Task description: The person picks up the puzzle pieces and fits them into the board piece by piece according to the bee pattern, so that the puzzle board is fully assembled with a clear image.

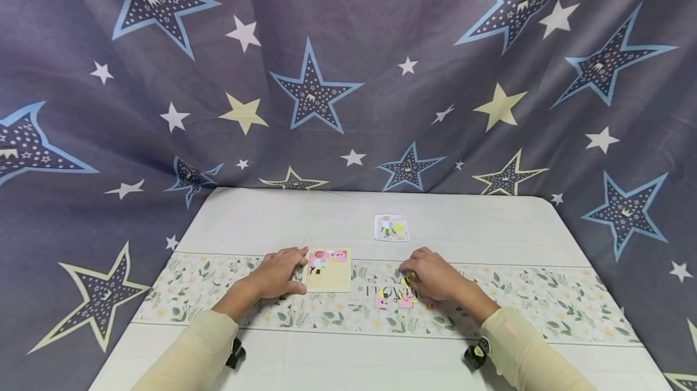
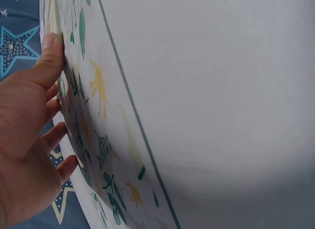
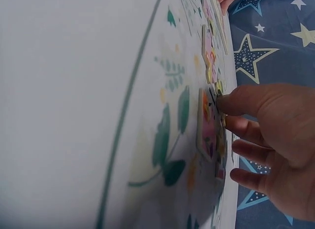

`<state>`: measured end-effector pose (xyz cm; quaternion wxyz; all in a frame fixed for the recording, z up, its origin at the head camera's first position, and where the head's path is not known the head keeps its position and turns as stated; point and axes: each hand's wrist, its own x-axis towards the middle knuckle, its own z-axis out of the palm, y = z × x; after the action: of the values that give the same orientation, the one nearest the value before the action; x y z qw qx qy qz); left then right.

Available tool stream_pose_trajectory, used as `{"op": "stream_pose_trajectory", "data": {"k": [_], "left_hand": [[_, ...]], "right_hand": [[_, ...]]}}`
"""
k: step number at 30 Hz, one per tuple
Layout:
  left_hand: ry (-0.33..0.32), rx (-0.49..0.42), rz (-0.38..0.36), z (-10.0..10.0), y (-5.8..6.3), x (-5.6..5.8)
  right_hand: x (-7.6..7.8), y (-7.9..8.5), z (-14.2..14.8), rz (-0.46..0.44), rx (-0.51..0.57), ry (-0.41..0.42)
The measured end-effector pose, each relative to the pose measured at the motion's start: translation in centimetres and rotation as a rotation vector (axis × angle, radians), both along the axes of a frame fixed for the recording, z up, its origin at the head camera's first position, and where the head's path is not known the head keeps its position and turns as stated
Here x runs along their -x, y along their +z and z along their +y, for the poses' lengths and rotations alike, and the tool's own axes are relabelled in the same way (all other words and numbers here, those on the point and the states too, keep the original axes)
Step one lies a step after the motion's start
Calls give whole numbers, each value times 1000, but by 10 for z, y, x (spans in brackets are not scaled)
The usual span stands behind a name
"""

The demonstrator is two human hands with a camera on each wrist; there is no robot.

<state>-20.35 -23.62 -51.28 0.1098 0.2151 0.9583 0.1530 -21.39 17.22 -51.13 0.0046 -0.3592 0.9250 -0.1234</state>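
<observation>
In the head view my left hand [image 1: 280,272] rests at the left edge of a small cream puzzle board [image 1: 333,281], its thumb and forefinger touching that side. A few puzzle pieces [image 1: 330,256] with pink and bee pictures lie along the board's top. Right of the board, my right hand [image 1: 435,276] bends over several loose pieces; its thumb and forefinger pinch a yellow-and-black puzzle piece [image 1: 406,278], partly hidden by the fingers. Pink puzzle pieces [image 1: 381,299] lie just in front. The right wrist view shows another pink piece [image 3: 207,125] under the thumb.
A square picture card [image 1: 391,228] with a bee lies farther back on the white table [image 1: 283,215]. A floral printed band [image 1: 218,276] crosses the table beneath the board and pieces. A star-patterned curtain [image 1: 348,76] hangs behind and along the sides.
</observation>
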Motion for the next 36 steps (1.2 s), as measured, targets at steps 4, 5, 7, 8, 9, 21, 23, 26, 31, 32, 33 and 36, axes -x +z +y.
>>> {"op": "stream_pose_trajectory", "data": {"k": [4,5,7,8,9,21,23,26,31,32,33,36], "left_hand": [[2,0,1,0,-1,0],[1,1,3,-1,-1,0],[1,-1,3,-1,-1,0],[2,-1,2,-1,-1,0],[2,-2,2,-1,-1,0],[1,-3,-4,-1,-1,0],[1,-4,-4,0,-1,0],[0,-4,-5,0,0,0],[3,-8,-9,0,0,0],[3,-8,-9,0,0,-1],[3,-9,-8,0,1,-1],[0,-9,-5,0,1,-1]], "right_hand": [[1,1,0,-2,4,-8],[1,1,-1,-7,6,-15],[2,2,-2,-15,9,-25],[2,2,-3,-18,10,-29],[2,3,-3,-25,14,-34],[5,6,-13,-24,46,-16],[6,6,-14,-16,52,-18],[6,8,-17,-10,69,-17],[7,11,-21,-15,88,-12],[8,11,-22,-11,88,-8],[8,12,-22,-9,90,-5],[9,12,-24,-2,93,8]]}}
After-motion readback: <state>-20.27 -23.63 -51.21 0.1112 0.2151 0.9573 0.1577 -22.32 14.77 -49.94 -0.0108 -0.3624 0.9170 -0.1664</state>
